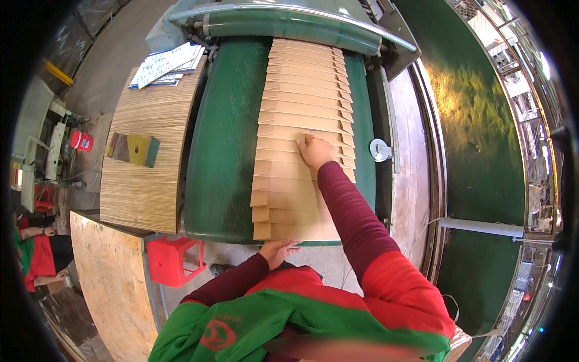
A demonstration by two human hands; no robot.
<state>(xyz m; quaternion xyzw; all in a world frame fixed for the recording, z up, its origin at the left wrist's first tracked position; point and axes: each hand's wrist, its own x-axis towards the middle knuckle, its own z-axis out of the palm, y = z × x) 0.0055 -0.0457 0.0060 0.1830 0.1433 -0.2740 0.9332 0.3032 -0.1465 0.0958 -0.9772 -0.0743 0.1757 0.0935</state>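
Cardboard sheets (304,108): plain tan, overlapped in rows.
Conveyor belt (223,139): dark green.
Sleeves (350,211): maroon, under a red and green vest.
Stool (172,259): bright red.
Side surface (145,187): pale wood, fine stripes.

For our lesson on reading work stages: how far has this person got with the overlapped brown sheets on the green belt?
Done: a shingled row of brown sheets lies on the green belt, up to the machine's roller. In hand: the right hand presses mid-row, while the left hand touches the nearest sheets at the belt's end. Left: the whole row remains on the belt; no gathered stack is visible.
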